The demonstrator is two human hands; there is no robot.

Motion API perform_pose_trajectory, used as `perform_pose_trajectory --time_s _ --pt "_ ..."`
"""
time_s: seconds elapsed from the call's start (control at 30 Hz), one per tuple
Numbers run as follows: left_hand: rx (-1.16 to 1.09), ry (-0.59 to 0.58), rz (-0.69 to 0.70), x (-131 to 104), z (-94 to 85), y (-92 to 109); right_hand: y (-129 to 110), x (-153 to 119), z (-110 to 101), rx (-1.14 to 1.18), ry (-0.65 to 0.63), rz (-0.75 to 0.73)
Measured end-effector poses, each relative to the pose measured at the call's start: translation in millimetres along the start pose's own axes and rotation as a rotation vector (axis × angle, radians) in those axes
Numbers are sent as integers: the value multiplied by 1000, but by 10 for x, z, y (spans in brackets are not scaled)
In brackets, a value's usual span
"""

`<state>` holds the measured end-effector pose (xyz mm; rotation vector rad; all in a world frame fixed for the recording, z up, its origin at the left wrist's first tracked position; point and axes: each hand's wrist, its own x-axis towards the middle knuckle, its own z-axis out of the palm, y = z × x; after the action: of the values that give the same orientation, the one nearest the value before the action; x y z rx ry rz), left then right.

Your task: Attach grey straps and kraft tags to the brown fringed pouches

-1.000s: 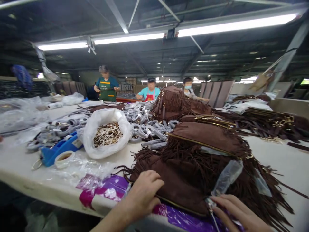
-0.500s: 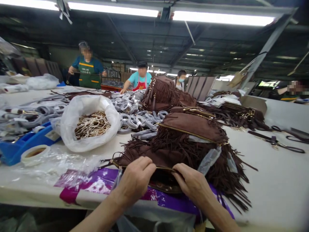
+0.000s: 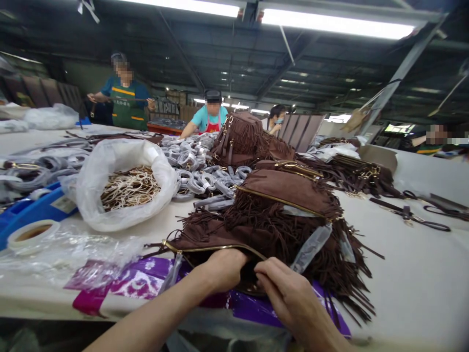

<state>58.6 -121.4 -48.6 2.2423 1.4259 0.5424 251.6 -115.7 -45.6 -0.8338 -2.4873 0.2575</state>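
A dark brown fringed bag (image 3: 216, 233) lies at the table's front edge, its gold zipper open towards me. My left hand (image 3: 225, 270) reaches into the opening, and its fingers are hidden inside. At the right end of the opening, my right hand (image 3: 282, 288) has its fingers closed on the bag's edge. A plastic-wrapped zipper pull (image 3: 172, 274) hangs at the left end of the zipper. Just behind lies a second brown fringed bag (image 3: 289, 191), with another wrapped pull (image 3: 311, 247) beside my right hand.
On the left stand a plastic bag of pale strings (image 3: 128, 188), a tape roll (image 3: 32, 234) and a blue dispenser (image 3: 54, 200). Wrapped coiled straps (image 3: 194, 178) and piled fringed bags (image 3: 242, 139) lie behind. A loose strap (image 3: 406, 212) lies right. Co-workers (image 3: 128, 100) stand across the table.
My left hand has left the zipper edge and gone down into the bag's opening. My right hand stays at the right side of the edge. The opening gapes wider on the left.
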Motion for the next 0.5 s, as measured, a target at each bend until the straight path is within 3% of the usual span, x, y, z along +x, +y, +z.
perform_pose_trajectory --time_s 0.07,0.2,0.37,0.5 --pt "-2 -91 -6 85 -86 10 76 -65 81 63 -82 -21" --pt "24 -174 -68 171 -162 -3 400 -115 230 -114 -52 66" --pt "-78 -144 -37 219 -33 -117 568 17 241 -177 -155 143" --pt "-200 -177 -109 186 100 -180 650 -15 260 -114 -103 75"
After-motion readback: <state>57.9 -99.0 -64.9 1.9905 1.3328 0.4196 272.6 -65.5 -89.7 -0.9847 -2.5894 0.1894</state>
